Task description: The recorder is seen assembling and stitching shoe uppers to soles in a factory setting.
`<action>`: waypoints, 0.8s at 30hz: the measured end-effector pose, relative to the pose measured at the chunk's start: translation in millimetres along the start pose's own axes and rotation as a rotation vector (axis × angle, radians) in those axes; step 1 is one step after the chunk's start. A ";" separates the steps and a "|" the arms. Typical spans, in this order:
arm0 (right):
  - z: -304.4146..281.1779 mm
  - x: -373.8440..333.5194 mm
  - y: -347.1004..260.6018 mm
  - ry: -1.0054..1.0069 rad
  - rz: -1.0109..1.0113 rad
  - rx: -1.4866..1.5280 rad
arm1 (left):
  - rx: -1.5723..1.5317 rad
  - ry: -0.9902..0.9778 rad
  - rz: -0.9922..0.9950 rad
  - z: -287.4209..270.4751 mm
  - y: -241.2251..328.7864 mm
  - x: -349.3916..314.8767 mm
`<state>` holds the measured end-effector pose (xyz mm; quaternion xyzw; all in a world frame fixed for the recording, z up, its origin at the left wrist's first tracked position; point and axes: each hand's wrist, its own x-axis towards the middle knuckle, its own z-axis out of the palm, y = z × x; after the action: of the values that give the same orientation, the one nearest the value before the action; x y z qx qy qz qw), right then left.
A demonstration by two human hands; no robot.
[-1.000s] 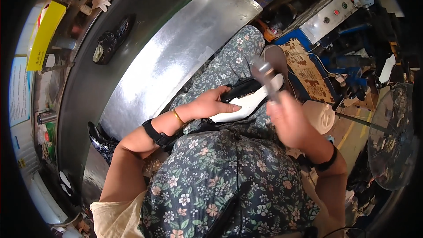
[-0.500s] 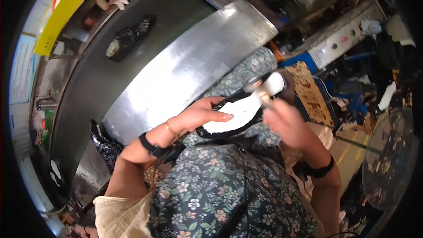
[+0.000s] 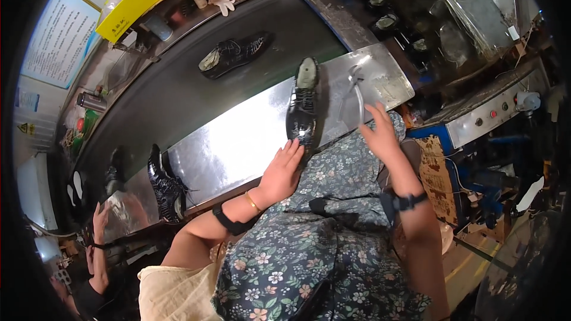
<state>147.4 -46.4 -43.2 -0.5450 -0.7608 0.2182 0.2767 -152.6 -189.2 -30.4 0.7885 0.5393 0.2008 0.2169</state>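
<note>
Head view: a bright steel plate [image 3: 232, 142] runs from the near left to the far right, reflecting a strong light, with a dark belt [image 3: 172, 107] stretching beyond it. Toward the plate's right part lies a glossy black shoe [image 3: 303, 104], its toe toward the wearer and its opening away. The left hand [image 3: 283, 173] has its fingers laid on that toe; whether it grips cannot be told. The right hand [image 3: 380, 135] is open, fingers spread, just beside the handles of a blurred metal tool [image 3: 359, 98] lying to the right of the shoe; contact is unclear. A second shoe [image 3: 232, 57] lies on the belt, and a third shoe [image 3: 166, 185] by the plate's left end. At near left, a co-worker's hand [image 3: 100, 223] is raised. Along the far left, a cluttered ledge holds a yellow box [image 3: 135, 5] and a white glove [image 3: 222, 1], with a printed notice [image 3: 58, 31] on the wall. At right, a grey panel [image 3: 498, 112] carries buttons, and more shoes [image 3: 386, 21] sit at the far right.
</note>
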 end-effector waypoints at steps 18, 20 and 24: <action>-434.6 -229.4 145.4 0.812 0.844 -0.618 | -0.322 -0.080 0.089 -10.8 65.4 32.8; -414.8 -212.0 119.2 0.809 0.513 -1.192 | -0.273 -0.060 0.243 -11.7 81.0 40.6; -406.9 -198.3 87.9 1.041 0.830 -0.755 | -0.248 -0.102 0.312 -14.7 99.1 44.7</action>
<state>527.9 -195.1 170.7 -0.8761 -0.2882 -0.2555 0.2900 -70.0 -177.6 40.9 0.8388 0.3701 0.2569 0.3056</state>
